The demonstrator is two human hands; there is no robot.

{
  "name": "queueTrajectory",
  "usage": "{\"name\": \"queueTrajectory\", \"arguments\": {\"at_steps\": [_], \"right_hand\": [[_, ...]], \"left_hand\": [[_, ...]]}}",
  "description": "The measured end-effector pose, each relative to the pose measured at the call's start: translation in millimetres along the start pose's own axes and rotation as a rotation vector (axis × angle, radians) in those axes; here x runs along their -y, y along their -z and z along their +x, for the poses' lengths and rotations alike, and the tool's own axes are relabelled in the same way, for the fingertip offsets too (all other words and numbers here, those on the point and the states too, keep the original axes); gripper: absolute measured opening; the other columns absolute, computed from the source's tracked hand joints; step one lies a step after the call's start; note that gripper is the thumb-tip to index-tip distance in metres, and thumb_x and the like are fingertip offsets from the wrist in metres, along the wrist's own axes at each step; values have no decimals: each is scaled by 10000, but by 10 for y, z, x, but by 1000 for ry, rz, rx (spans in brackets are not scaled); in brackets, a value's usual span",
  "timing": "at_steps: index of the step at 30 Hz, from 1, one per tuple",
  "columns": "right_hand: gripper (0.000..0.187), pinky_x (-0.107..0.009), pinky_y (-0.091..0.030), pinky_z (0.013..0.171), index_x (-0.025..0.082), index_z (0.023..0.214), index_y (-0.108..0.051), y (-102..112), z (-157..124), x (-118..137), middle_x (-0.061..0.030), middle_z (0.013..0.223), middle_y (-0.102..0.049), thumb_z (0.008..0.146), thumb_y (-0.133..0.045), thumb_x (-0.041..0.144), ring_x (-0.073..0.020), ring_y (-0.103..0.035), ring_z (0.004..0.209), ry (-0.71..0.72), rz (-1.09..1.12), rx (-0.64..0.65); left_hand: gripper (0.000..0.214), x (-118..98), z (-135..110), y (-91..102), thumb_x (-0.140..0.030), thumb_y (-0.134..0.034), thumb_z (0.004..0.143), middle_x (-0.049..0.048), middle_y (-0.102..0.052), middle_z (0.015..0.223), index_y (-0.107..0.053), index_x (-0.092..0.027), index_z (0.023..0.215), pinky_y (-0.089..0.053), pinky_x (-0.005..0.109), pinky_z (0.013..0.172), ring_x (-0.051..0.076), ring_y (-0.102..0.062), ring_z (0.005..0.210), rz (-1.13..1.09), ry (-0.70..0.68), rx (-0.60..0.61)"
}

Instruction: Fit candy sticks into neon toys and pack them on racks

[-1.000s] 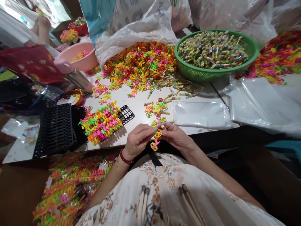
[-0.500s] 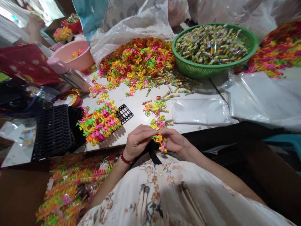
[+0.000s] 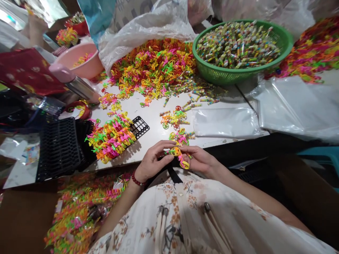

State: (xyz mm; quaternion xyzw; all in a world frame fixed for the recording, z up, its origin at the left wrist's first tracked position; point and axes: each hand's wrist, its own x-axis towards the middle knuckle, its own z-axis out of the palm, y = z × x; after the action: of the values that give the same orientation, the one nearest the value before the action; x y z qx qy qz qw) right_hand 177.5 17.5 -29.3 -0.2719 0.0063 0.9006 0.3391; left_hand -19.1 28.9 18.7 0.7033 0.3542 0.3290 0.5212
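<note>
Close to my body, my left hand and my right hand meet around a small plastic toy bicycle with a yellow ring wheel and pink and orange parts. Right thumb and fingers pinch it from the right. On the left, thumb and fingertips close on its upper end, where a bit of green shows. Just beyond the fingers, a little pile of toy bicycles lies at the table edge. Further in are more toy bicycles with wrapped candy tubes among them. A black plastic rack filled with bright toys stands left of my hands.
A green basket holds candy tubes. Beside it spreads a big heap of plastic toys. Clear plastic bags lie at right. Black racks, a flask and a pink basin are at left. A person's arm shows at upper left.
My left fingers have opened out a little and shifted on the toy bicycle, showing more of it. The toy has turned slightly between my hands. The view has tilted slightly.
</note>
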Motion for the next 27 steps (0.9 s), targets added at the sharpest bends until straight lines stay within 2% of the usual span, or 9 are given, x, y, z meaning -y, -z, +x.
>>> {"name": "queueTrajectory", "arguments": {"at_steps": [3, 7, 11, 15, 18, 20, 23, 27], "right_hand": [[85, -151, -563, 613, 95, 935, -608, 14, -61, -5, -12, 693, -672, 859, -579, 71, -71, -638, 556, -22, 34, 20], [105, -131, -571, 627, 93, 959, -594, -29, -111, -10, -13, 727, -677, 862, -586, 53, -63, -653, 580, -12, 60, 38], [75, -123, -573, 619, 102, 921, -601, -112, -136, -9, -10, 726, -664, 866, -584, 53, -58, -640, 564, 32, 12, 35], [136, -157, -586, 631, 152, 973, -604, -223, -205, -15, 14, 789, -653, 850, -651, 116, -53, -624, 585, 210, -141, 11], [159, -206, -594, 693, 191, 1005, -613, -300, -295, -23, 9, 854, -660, 857, -668, 187, -81, -654, 713, 314, -289, -34], [212, -249, -591, 746, 219, 1070, -611, -333, -354, -35, -11, 923, -674, 866, -666, 243, -113, -673, 817, 294, -345, -32], [415, -317, -580, 788, 298, 1257, -546, -352, -416, -59, -22, 997, -679, 862, -673, 305, -148, -680, 889, 227, -389, 22], [508, -270, -549, 782, 328, 1311, -551, -348, -431, -85, -9, 1114, -656, 828, -704, 299, -132, -651, 924, 299, -597, 34]], "left_hand": [[184, 1, -28, -35, -256, -580, 899, 108, -629, 1166, -688, -207, 1040, -486, 340, 934, 204, -585, 1103, -33, 33, -60], [208, -27, -34, -26, -234, -603, 887, 102, -628, 1180, -692, -217, 1074, -476, 346, 959, 197, -585, 1105, -50, -4, -8], [207, -76, -41, -8, -206, -629, 868, 87, -649, 1142, -705, -232, 1058, -488, 342, 943, 190, -603, 1071, 2, -53, -69], [211, -114, -54, -27, -223, -644, 858, 92, -632, 1185, -705, -238, 1059, -490, 344, 949, 199, -586, 1114, 67, -19, -123], [213, -127, -50, -46, -240, -681, 828, 97, -565, 1284, -706, -233, 1040, -471, 347, 988, 216, -533, 1212, 21, 39, -196], [169, -123, -38, -57, -242, -692, 817, 94, -543, 1309, -713, -221, 984, -434, 359, 1035, 221, -507, 1249, -39, 58, -257], [115, -99, -17, -70, -253, -695, 811, 91, -544, 1299, -709, -204, 914, -408, 369, 1057, 228, -496, 1262, -120, 101, -355], [116, -53, 6, -95, -280, -695, 806, 82, -545, 1304, -692, -196, 885, -377, 372, 1069, 233, -486, 1269, -211, 191, -435]]}}
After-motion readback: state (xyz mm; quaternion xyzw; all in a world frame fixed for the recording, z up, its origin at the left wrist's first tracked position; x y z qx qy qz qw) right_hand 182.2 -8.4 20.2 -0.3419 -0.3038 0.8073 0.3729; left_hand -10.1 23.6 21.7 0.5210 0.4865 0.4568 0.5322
